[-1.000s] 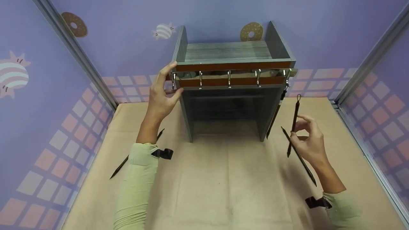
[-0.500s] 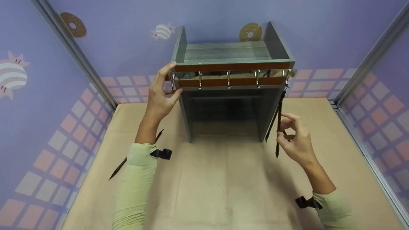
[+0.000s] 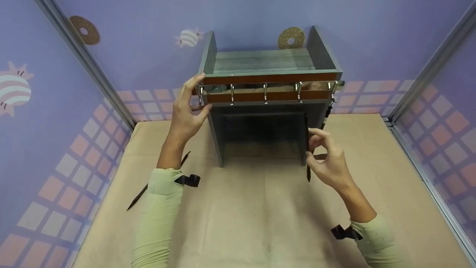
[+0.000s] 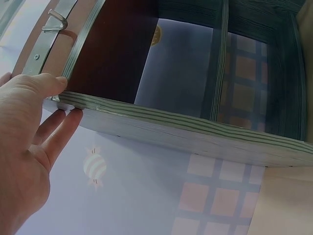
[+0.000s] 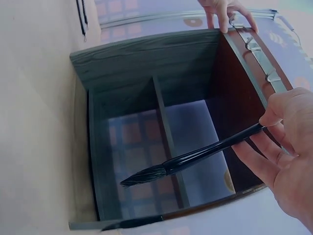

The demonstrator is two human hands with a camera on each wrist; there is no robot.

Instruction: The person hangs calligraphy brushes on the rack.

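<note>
Grey wood-grain shelf [image 3: 266,63] steadied by left hand [image 3: 187,111]; right hand [image 3: 327,158] pinches slim black brush [image 5: 195,156].

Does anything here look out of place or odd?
One thing: a black brush lies loose on the tan table cover, partly under the left sleeve, while another brush hangs from the rack's rightmost hook. The right hand pinches a third brush.

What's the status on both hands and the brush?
Left hand grips the shelf's left corner. Right hand pinches brush upright below the hooks. Nothing between.
</note>
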